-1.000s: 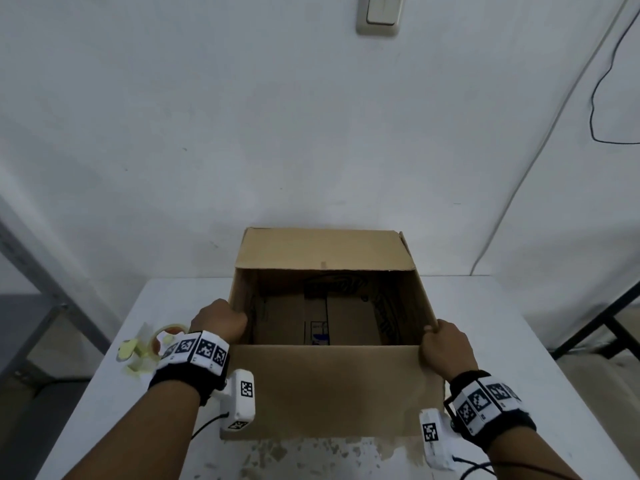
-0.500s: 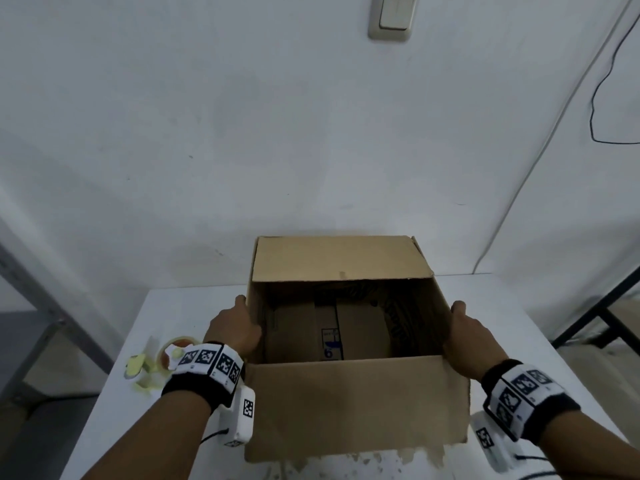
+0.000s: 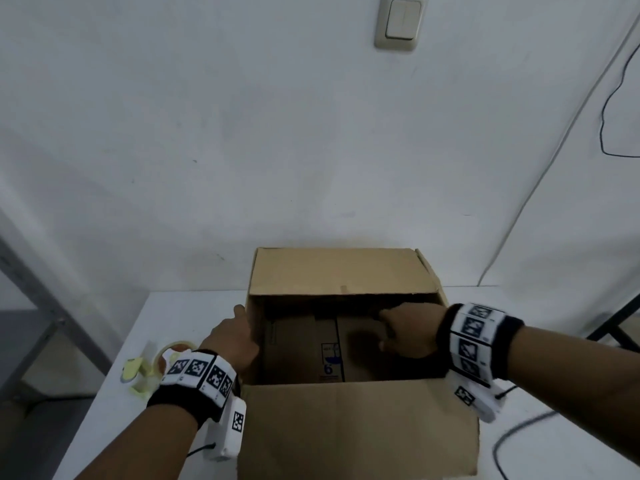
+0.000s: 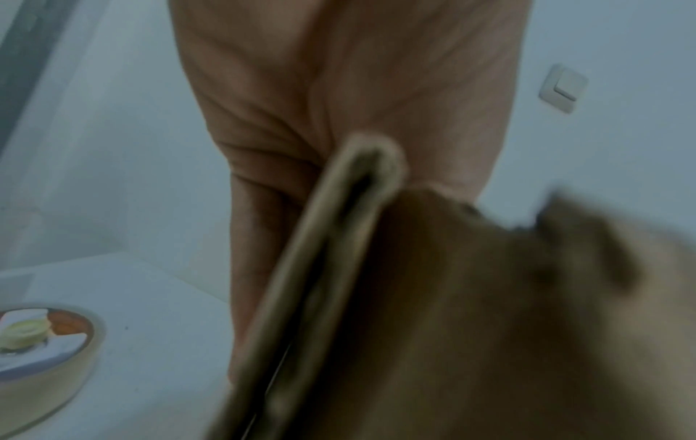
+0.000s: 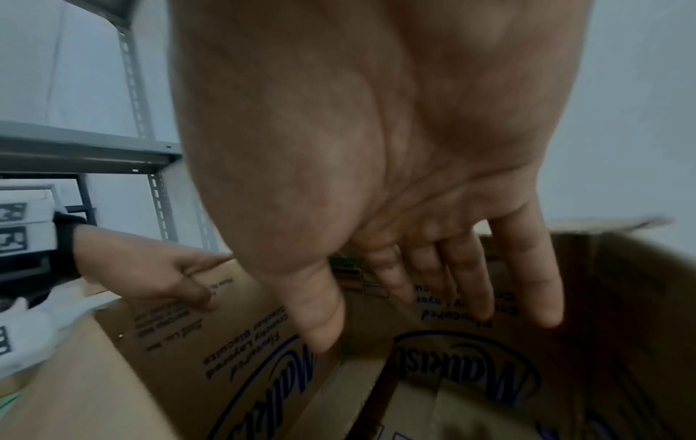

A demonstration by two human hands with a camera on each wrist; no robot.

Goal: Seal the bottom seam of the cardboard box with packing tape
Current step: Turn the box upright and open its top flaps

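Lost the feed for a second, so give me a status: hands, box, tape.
Left hand grips the cardboard box's left wall. Right hand open, reaching inside the box. Tape roll untouched on the table, left of box. Nothing blocking.

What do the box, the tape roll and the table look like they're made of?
Box: brown corrugated cardboard, matte; the left wrist view shows a doubled wall edge.
Tape roll: looks like translucent plastic film, slightly glossy, wound round an orange-brown core.
Table: smooth white top, possibly laminate or painted; I cannot tell which.
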